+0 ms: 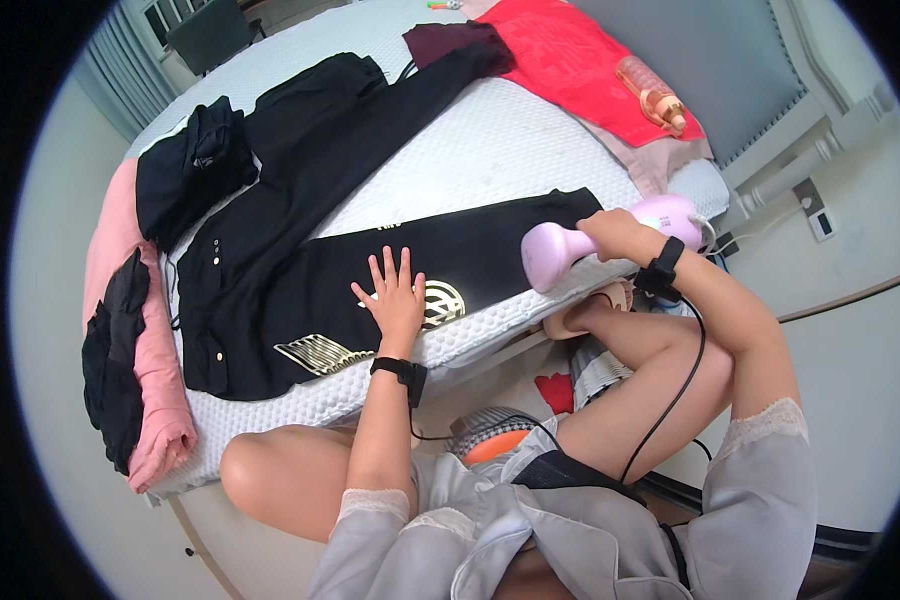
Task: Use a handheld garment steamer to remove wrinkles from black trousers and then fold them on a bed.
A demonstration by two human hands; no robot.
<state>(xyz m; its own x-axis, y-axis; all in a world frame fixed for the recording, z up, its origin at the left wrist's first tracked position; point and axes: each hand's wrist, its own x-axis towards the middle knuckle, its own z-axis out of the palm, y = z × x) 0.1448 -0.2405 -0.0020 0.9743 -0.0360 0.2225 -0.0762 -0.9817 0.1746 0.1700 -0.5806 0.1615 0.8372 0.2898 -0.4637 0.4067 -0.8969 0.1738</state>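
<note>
Black trousers (pixel 285 180) with gold prints and buttons lie spread on a bed with a white quilted cover (pixel 495 142). My left hand (pixel 397 292) rests palm down on the nearer trouser leg, fingers spread, beside a round gold print. My right hand (pixel 619 234) is closed around the handle of a pink handheld garment steamer (pixel 551 255), above the end of that leg at the bed's edge. The steamer's head points left, and a white cord leaves its rear. Black straps with small boxes sit on both wrists, with a black cable from each.
Folded dark clothes (pixel 195 165) lie at the left, beside a rolled pink blanket (pixel 154 420) with black garments on it. A red cloth (pixel 570 67) holds a clear bottle (pixel 652 94) near the padded headboard (pixel 690 67). A wall socket (pixel 808 196) is at the right.
</note>
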